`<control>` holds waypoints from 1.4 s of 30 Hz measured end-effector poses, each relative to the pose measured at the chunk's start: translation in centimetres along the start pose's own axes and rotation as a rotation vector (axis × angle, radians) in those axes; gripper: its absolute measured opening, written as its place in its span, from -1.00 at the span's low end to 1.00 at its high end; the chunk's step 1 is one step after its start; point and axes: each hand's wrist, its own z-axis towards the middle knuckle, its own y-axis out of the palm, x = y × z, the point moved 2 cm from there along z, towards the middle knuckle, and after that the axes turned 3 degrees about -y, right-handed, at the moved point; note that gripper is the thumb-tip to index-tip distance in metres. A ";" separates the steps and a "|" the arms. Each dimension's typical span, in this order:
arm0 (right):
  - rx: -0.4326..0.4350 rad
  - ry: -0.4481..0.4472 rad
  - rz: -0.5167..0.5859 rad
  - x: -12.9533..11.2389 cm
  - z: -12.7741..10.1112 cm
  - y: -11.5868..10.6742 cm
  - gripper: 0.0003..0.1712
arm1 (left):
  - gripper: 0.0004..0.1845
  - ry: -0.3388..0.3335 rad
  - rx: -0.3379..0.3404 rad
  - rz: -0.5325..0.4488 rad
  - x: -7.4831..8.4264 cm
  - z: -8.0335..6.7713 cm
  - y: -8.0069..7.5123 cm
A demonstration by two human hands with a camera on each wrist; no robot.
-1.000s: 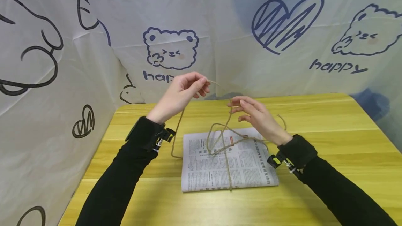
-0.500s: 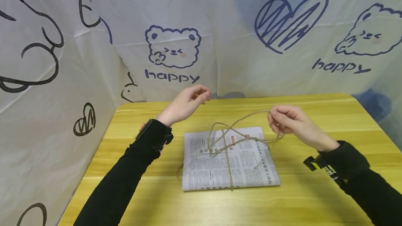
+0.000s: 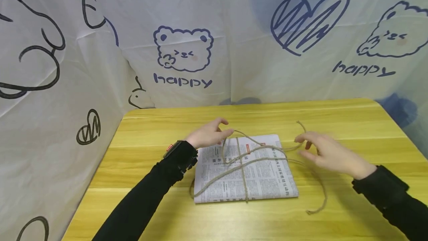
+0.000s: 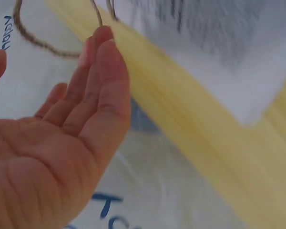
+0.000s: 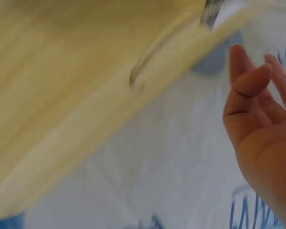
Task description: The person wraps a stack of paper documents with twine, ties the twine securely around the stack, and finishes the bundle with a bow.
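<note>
A folded stack of newspaper (image 3: 260, 177) lies on the wooden table, with brown twine (image 3: 277, 158) running down its middle and several loose strands across it. My left hand (image 3: 208, 134) hovers at the stack's far left corner, fingertips right at a raised loop of twine. In the left wrist view, the left hand's fingers (image 4: 112, 71) are straight, with the twine (image 4: 38, 44) passing behind their tips and the thumb apart. To the right of the stack, my right hand (image 3: 329, 155) hangs with relaxed fingers above the twine; the right wrist view shows nothing between its fingers (image 5: 250, 81).
The yellow wood-grain table (image 3: 160, 211) ends at a white cloth backdrop (image 3: 247, 58) with drawn bears and hearts. Another cloth side (image 3: 100, 96) stands along the left. One twine tail curls onto the table right of the stack, another points toward the back.
My left hand has come down from above the table to the twine loop. The right hand drew a strand rightward and let go; that strand now lies across the newspaper onto the table.
</note>
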 end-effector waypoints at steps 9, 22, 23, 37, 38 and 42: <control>-0.146 -0.048 0.051 -1.1 1.2 4.6 -0.76 | -0.46 0.090 -0.034 -0.433 0.7 2.4 0.9; -0.001 -0.017 0.266 0.0 2.1 4.1 -0.90 | -0.49 0.334 0.081 -0.619 1.5 -3.8 -3.8; 0.001 0.005 0.276 0.1 2.2 3.9 -0.90 | -0.48 0.359 0.092 -0.630 1.5 -4.5 -4.1; -0.008 0.149 0.348 1.7 2.7 3.4 -0.87 | -0.58 0.698 0.295 -0.882 2.3 -12.6 -9.9; -0.004 0.154 0.360 1.9 2.7 3.3 -0.86 | -0.59 0.706 0.301 -0.901 2.1 -13.2 -10.4; 0.019 0.164 0.442 2.5 2.6 2.8 -0.82 | -0.67 0.692 0.327 -0.922 0.1 -15.1 -12.2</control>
